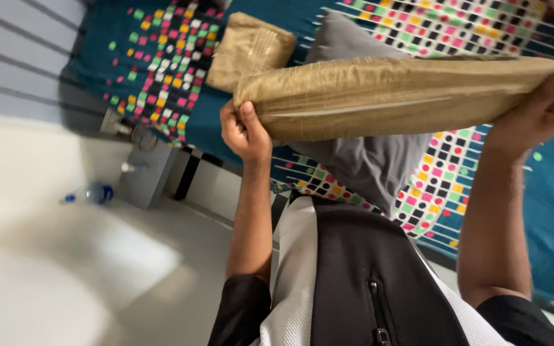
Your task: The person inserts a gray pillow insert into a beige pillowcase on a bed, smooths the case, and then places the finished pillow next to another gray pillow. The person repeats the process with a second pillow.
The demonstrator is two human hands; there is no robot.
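Note:
I hold a long folded tan-gold cloth point(392, 96) stretched between both hands above a bed. My left hand point(245, 131) grips its left end, fingers curled around the fold. My right hand point(546, 112) grips the right end near the frame's edge. Under the cloth a grey garment point(373, 160) lies spread on the bedsheet point(161, 57), teal with small coloured squares. A second folded tan-gold cloth point(248, 48) rests on the bed, just beyond my left hand.
The bed's edge runs diagonally across the view. On the pale floor stand a small grey box-like stand point(145, 176) and a plastic bottle point(91, 194) lying nearby. My black and white top point(354, 282) fills the bottom centre.

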